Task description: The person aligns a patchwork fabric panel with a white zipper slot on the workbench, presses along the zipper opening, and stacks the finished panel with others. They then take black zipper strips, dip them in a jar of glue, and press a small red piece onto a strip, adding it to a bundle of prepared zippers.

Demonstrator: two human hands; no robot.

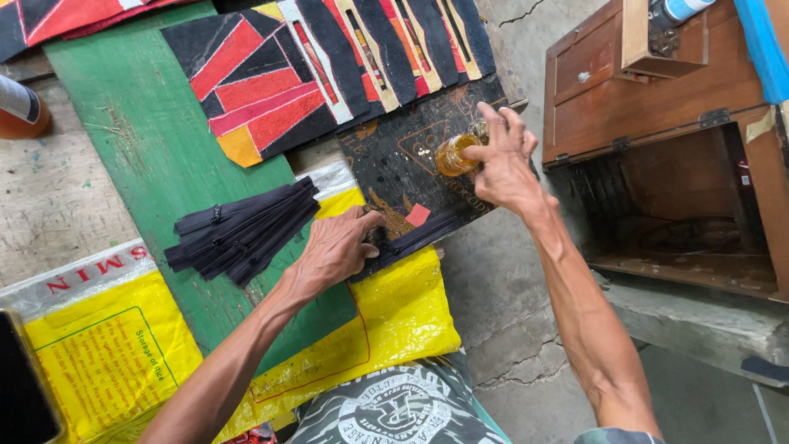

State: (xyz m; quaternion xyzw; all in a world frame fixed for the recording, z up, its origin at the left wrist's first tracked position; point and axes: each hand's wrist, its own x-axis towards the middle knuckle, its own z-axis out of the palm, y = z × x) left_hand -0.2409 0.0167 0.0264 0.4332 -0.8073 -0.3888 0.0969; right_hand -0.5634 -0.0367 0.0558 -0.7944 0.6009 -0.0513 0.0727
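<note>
My right hand (503, 160) grips a small glass jar of amber liquid (454, 153), held just above a black work board (394, 164). My left hand (335, 247) lies flat, pressing down a black zipper strip (423, 232) at the board's near edge. A small red scrap (417, 215) sits on the board between the two hands. A bundle of black zippers (238, 228) lies on the green plank (148, 156), just left of my left hand.
Red, black and orange patchwork fabric panels (271, 82) lie at the back. Yellow plastic sacks (107, 353) cover the near table. A brown wooden cabinet (657, 107) stands at the right over a cracked concrete floor (509, 279). An orange bottle (20, 111) stands at far left.
</note>
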